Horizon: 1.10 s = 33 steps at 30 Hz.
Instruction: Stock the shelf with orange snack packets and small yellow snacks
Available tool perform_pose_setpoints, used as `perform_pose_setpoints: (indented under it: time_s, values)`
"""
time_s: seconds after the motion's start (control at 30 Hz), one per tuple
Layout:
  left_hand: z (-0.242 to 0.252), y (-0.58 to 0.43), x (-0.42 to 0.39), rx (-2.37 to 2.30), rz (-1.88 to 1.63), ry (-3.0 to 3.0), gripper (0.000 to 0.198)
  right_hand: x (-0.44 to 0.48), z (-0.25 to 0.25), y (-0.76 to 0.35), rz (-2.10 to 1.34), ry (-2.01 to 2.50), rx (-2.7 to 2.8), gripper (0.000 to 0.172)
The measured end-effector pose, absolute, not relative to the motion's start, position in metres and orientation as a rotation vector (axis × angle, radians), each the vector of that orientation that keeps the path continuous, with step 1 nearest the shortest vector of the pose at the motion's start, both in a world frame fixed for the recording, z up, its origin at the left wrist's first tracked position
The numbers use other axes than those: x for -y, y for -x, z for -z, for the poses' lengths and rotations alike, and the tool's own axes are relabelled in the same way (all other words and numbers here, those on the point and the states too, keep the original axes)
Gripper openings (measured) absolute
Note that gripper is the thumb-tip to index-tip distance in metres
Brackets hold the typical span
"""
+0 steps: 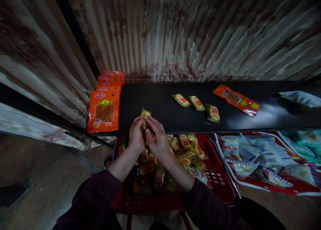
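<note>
A wrapped snack (144, 115) is held between the curled fingertips of the left hand (136, 134) and the right hand (158, 139), just left of centre in the frame, against the near part of the black shelf (150, 96). Its visible length is pointed roughly up the frame, beyond both wrists, and it is reached about equally by either partly closed hand.

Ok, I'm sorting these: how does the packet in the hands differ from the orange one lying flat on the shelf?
The held packet is small and yellowish; the orange packet is larger. The held packet is between the left hand and right hand; the orange packet lies untouched on the black shelf. Both are wrapped.
</note>
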<state>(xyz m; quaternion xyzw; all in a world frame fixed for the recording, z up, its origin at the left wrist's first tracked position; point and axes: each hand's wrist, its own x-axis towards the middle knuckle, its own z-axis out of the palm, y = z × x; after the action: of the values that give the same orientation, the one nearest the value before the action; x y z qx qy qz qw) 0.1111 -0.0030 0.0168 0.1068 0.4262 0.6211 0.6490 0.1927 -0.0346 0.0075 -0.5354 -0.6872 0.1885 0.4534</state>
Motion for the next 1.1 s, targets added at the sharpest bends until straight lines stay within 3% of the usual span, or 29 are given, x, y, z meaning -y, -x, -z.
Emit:
perform_pose_setpoints:
  time_s: [0.7, 1.1]
  values:
    - [-0.023, -0.100, 0.007, -1.237, -1.526, -0.516, 0.016, 0.035, -0.009, -0.173, -0.751, 1.380, 1.487, 0.041]
    - [-0.013, -0.098, 0.003, -1.247, -1.572, -0.544, 0.023, 0.024, 0.005, -0.162, -0.902, 1.345, 1.371, 0.039]
